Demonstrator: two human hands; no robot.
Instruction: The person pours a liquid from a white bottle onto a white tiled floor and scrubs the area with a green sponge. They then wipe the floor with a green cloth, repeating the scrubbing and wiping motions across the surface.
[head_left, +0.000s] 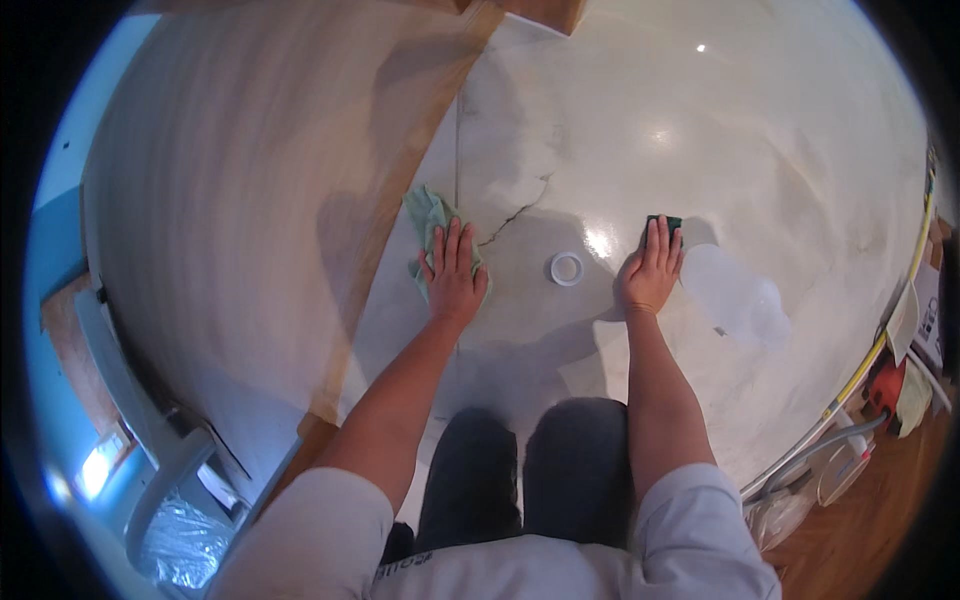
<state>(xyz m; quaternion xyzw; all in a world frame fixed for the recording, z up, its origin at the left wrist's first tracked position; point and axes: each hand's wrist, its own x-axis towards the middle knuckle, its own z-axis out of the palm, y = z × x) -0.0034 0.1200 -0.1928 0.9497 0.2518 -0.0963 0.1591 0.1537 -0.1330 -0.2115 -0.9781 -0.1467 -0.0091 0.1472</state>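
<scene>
My left hand (453, 274) lies flat on a crumpled pale green cloth (424, 210), pressing it against a large, glossy, pale slab-like surface (525, 322). To the right, my right hand (652, 270) holds a dark green scouring pad (675, 223) down on the same surface, its fingers over the pad. A white ring (567, 269), possibly a roll of tape, sits between my hands. Beside my right hand is a translucent white plastic object (735, 296), perhaps a bottle on its side. A dark jagged crack-like line (514, 217) runs up and right from near the cloth.
A brown strip (409, 225) crosses diagonally left of the cloth. Beyond the right edge are a yellow strip (856, 376), a red tool (887, 386), hoses and a herringbone wood floor (862, 517). Clear plastic wrap (187, 540) lies at lower left. My knees (577, 465) are just below.
</scene>
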